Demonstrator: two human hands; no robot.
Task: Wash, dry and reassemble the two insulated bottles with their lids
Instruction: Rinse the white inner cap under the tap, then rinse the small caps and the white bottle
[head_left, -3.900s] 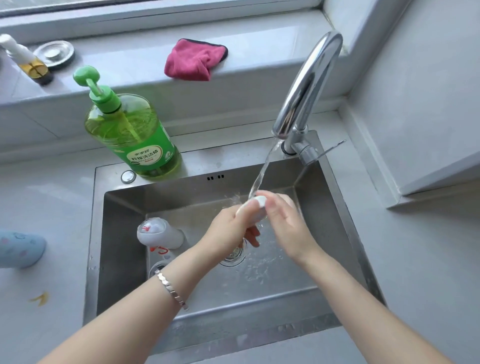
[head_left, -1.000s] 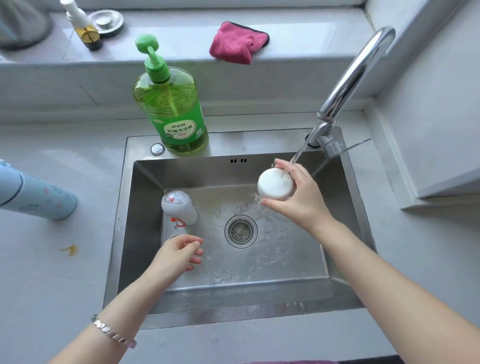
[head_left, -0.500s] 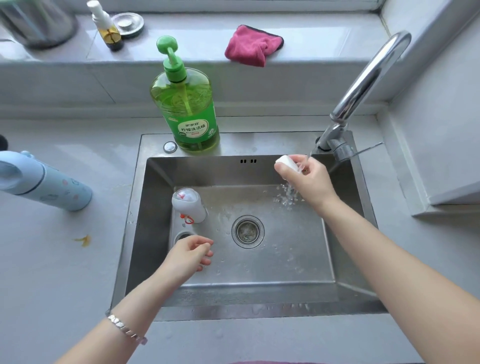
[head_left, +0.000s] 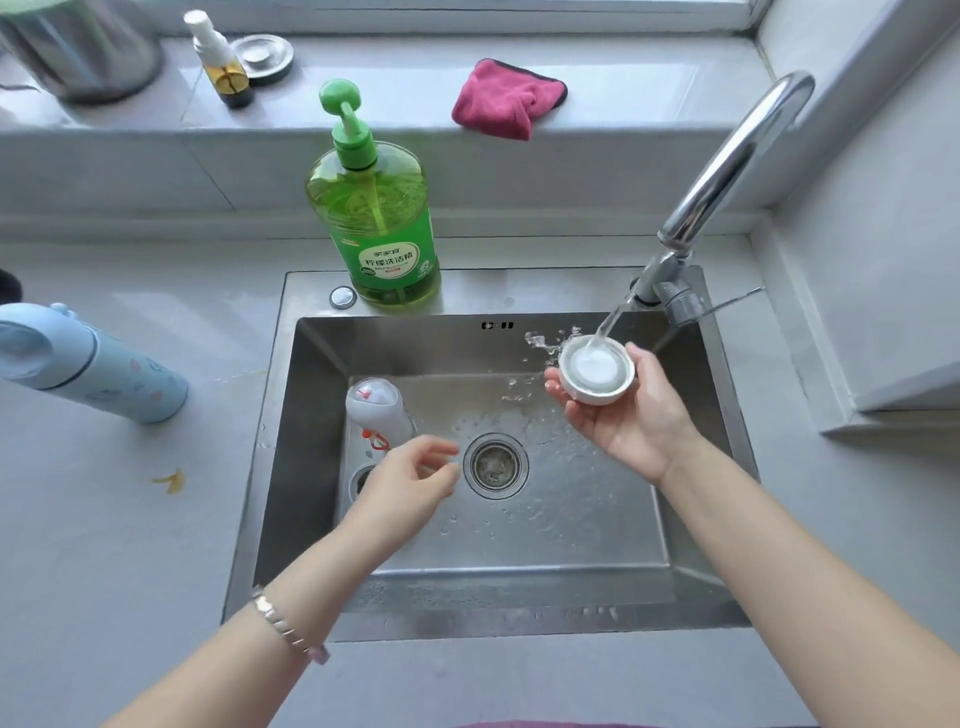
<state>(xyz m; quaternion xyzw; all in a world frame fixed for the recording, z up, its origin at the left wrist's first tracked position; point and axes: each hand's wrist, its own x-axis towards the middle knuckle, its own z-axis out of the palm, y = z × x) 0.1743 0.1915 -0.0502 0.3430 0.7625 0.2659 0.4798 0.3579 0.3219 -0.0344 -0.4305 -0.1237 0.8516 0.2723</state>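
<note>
1. White lid (head_left: 597, 375) sits hollow side up in the right hand (head_left: 631, 421), right of centre. It is directly under the tap (head_left: 727, 171) stream, and water fills it and splashes off its left edge.
2. Right hand: fingers cradle the lid from below, thumb against its rim. Left hand (head_left: 410, 478): loosely curled, holding nothing, over the sink (head_left: 519, 618) floor just left of the drain (head_left: 496, 465).
3. White bottle (head_left: 376, 410) is in the left of the basin, just above the left hand; I cannot tell whether it stands or leans. Blue bottle (head_left: 104, 371) is on the counter (head_left: 104, 545) at the left edge, well apart from the sink.
4. Step (judged): rinsing the lid's inside. This is the wash phase; drying and reassembly not begun.
5. Next (judged): tip the lid to drain it, then set it aside. It is wet and likely slippery, so the hold should stay firm. Pink cloth (head_left: 506, 98) on the sill, upper centre, looks suited for drying.
6. Versus half a second ago: the lid was edge-on in the fingertips and is now turned cavity-up. About four seconds ago both hands rubbed it under the stream; the left has since dropped away to lower left.
</note>
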